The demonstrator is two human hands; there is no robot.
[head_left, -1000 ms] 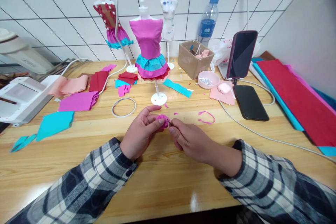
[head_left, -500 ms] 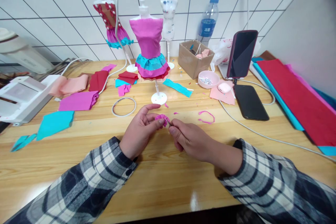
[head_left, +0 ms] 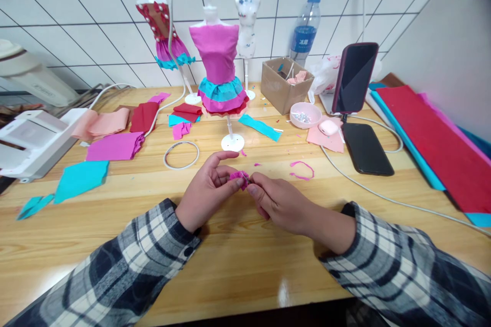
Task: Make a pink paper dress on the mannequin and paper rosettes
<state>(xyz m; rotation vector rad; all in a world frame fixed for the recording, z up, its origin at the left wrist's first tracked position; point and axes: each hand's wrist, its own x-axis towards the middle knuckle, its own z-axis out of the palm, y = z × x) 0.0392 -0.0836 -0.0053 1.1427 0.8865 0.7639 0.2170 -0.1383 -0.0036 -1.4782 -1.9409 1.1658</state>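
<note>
Between the thumb and fingers of my left hand [head_left: 207, 191] is a small gathered piece of magenta crepe paper [head_left: 239, 179], ruffled like a rosette. The index finger of that hand stretches out above it. My right hand [head_left: 282, 203] is closed in a pinch at the paper's right edge. Something thin shows at its fingertips, too small to make out. Just behind the hands stands a mini dress form [head_left: 215, 53] in a magenta top with a turquoise, magenta and red ruffled skirt. A thin loop of magenta paper [head_left: 302, 170] lies to the right.
Two more dress forms, one in red [head_left: 157, 20] and one white [head_left: 247, 25], stand by the tiled wall. Around lie a tape ring [head_left: 164, 156], turquoise paper [head_left: 80, 179], a cardboard box [head_left: 284, 94], a bead bowl [head_left: 295, 121], phones [head_left: 366, 148], cables and red paper [head_left: 433, 143].
The magenta piece has turned slightly and shifted a little to the right between the fingers. Both hands otherwise stay in nearly the same place.
</note>
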